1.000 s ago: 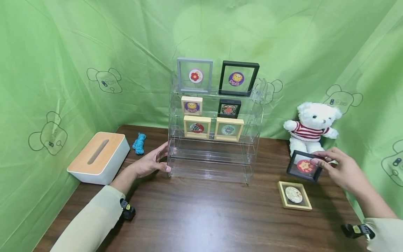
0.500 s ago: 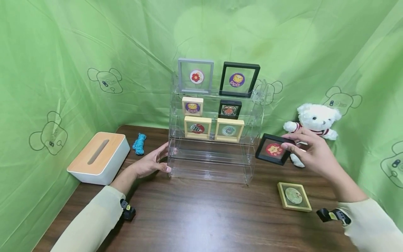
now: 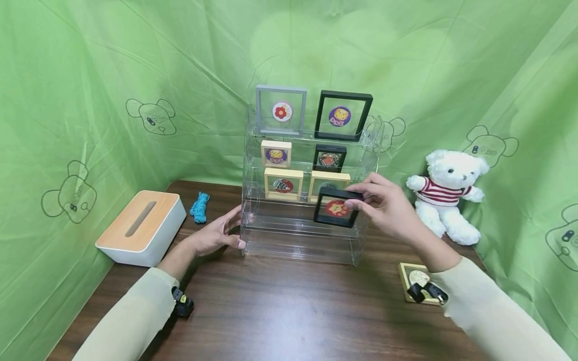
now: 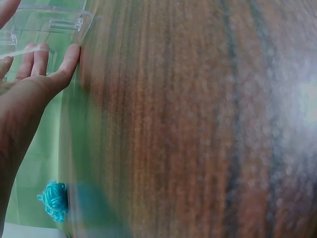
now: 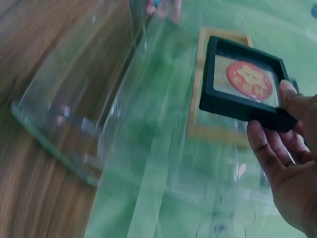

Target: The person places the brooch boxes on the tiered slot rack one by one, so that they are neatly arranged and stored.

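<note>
A clear tiered display stand (image 3: 300,246) stands on the table, holding several framed badges. At its left side my left hand (image 3: 211,240) touches the edge, fingers extended; the left wrist view shows these fingers (image 4: 65,67) against the clear plastic. My right hand (image 3: 388,206) pinches a small black display frame (image 3: 336,209) with a red badge by its right side, tilted in front of the stand's lower tiers. That frame partly hides a light wooden frame (image 3: 316,183) behind it. In the right wrist view, thumb and fingers (image 5: 265,148) grip the black frame (image 5: 233,106).
A yellow-rimmed frame (image 3: 406,286) lies on the table at right, partly covered by the right wrist camera. Behind it sits a white teddy bear (image 3: 447,195). A tissue box (image 3: 140,225) and a blue cord bundle (image 3: 199,207) are at left. Green cloth (image 3: 189,65) encloses the table.
My right hand has carried the black frame leftward from beside the teddy bear to the front of the stand. The left hand has stayed at the stand's left side.
</note>
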### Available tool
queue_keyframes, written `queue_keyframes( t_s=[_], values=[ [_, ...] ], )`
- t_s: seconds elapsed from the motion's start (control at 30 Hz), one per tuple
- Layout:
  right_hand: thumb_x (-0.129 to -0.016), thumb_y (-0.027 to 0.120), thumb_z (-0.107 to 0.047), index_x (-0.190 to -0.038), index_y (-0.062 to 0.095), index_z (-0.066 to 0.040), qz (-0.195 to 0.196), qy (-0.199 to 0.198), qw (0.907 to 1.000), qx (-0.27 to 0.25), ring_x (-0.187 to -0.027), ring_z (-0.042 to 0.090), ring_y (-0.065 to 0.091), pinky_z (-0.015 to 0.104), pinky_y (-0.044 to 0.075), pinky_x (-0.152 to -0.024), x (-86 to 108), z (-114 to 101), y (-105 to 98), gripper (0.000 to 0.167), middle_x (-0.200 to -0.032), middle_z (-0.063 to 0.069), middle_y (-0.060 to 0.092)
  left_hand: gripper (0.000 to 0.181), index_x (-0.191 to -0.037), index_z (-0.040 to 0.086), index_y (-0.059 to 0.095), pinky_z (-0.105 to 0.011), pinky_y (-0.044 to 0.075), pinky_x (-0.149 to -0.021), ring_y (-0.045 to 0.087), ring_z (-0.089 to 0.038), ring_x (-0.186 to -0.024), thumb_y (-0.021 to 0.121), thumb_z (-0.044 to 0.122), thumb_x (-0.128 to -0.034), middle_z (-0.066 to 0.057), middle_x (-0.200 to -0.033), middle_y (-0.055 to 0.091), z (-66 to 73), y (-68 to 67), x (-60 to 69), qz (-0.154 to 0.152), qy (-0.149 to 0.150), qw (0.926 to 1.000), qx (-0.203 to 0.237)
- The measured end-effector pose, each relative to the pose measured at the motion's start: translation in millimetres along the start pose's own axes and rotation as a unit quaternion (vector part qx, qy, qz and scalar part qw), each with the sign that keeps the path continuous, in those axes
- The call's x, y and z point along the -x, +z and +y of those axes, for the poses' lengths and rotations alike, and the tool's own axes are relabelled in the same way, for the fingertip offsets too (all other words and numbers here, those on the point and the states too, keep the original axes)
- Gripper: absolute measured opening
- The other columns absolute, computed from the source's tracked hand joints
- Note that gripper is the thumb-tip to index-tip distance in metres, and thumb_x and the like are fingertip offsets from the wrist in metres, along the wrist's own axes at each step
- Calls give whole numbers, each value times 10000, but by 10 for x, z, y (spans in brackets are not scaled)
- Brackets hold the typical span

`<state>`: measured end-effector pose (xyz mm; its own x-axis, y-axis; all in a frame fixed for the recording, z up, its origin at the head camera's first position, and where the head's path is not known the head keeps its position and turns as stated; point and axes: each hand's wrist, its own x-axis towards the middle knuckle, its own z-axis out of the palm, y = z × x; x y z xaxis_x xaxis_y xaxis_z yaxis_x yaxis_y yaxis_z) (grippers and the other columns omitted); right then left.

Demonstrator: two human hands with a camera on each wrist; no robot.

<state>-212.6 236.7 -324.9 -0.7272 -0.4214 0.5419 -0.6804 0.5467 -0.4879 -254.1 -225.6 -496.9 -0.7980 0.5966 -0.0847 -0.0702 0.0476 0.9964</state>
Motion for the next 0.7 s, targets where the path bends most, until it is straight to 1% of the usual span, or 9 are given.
queue_keyframes(
  t_s=[0.1, 0.2, 0.3, 0.43, 0.5, 0.57, 0.7],
  values=[
    [-903, 895, -28, -1191, 841, -73, 2, -49, 10000, -1, -869, 95, 641, 135, 605, -797, -109, -89, 193, 296, -941, 21, 630, 1249, -1800, 234, 17, -680, 252, -1334, 19, -431, -1729, 830, -26, -889, -146, -1869, 66, -5, 9, 9, 2, 73, 10000, 22],
    [-913, 896, -52, -1189, 838, -62, 30, -129, 9999, -20, -894, 136, 644, 205, 643, -813, -197, -174, 381, 282, -953, 43, 619, 1242, -1800, 229, 18, -688, 234, -1338, 14, -436, -1730, 834, -4, -893, -148, -1869, 66, -13, 8, 15, 33, 45, 10000, 0],
    [-919, 897, -77, -1182, 836, -44, 117, -396, 9991, 79, -857, 175, 642, 289, 644, -750, -256, -221, 572, 271, -962, 61, 625, 1247, -1799, 228, 14, -692, 205, -1346, 18, -436, -1730, 838, 9, -890, -154, -1866, 73, -18, 2, 16, 56, -9, 10000, -28],
    [-945, 879, -101, -1189, 827, -32, 209, -832, 9953, 456, -779, 170, 580, 322, 546, -657, -291, -260, 808, 258, -971, 73, 614, 1252, -1800, 236, 18, -691, 201, -1348, 21, -433, -1730, 843, 10, -886, -149, -1863, 84, -23, -3, 11, 58, -34, 10000, -19],
    [-968, 861, -112, -1199, 818, -31, 212, -934, 9932, 669, -782, 155, 544, 314, 528, -662, -292, -281, 907, 248, -986, 73, 598, 1250, -1800, 241, 21, -686, 212, -1346, 17, -431, -1731, 846, 10, -889, -136, -1865, 81, -25, -5, 10, 62, -36, 10000, -9],
    [-989, 844, -131, -1212, 812, -36, 208, -969, 9912, 876, -796, 151, 521, 313, 515, -670, -292, -300, 996, 244, -1000, 70, 586, 1248, -1800, 243, 20, -680, 221, -1343, 9, -429, -1733, 847, 12, -895, -126, -1868, 72, -26, -6, 11, 69, -41, 10000, -10],
    [-1013, 824, -165, -1237, 806, -42, 138, -905, 9891, 1153, -835, 160, 528, 326, 525, -699, -294, -303, 1153, 257, -1019, 60, 596, 1250, -1800, 234, 14, -683, 215, -1344, 0, -438, -1732, 847, 18, -894, -138, -1870, 59, -15, 2, 20, 77, -46, 10000, -22]
  ],
)
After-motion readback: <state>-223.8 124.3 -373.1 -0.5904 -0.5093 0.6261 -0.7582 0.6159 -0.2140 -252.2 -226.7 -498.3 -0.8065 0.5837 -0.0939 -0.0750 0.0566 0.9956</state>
